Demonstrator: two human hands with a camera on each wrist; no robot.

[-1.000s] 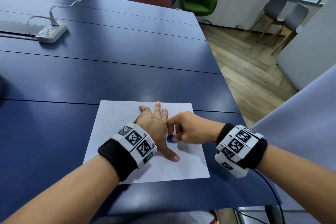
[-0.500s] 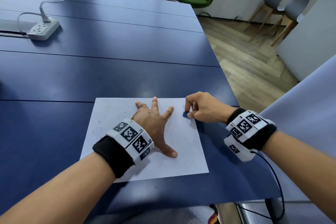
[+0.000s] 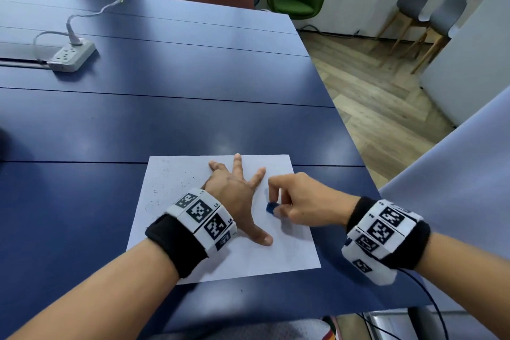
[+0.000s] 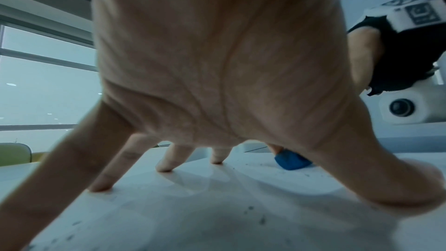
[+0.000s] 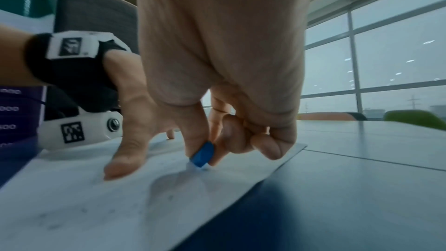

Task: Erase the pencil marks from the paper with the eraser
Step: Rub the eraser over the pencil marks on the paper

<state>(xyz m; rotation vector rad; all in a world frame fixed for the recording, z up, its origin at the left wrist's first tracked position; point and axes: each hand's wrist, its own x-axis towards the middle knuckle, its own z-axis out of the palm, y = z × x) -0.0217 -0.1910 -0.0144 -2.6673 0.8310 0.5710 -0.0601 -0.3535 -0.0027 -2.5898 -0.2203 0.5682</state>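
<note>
my right hand pinches the small blue rubber eraser on the thin white paper sheet, at 3 o'clock from my splayed, flat left hand; the light, floppy sheet likely buckles unless pinned.

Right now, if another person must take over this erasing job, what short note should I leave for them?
Left hand: spread flat, fingers pressing the paper to the blue table.
Right hand: pinches the small blue eraser, whose tip touches the sheet just right of the left hand.
Done: the paper looks almost clean; dark eraser crumbs lie on its left part.
Left: I cannot make out any remaining pencil marks in these blurred views, so check near the eraser, finish rubbing, then brush the crumbs away.
</note>
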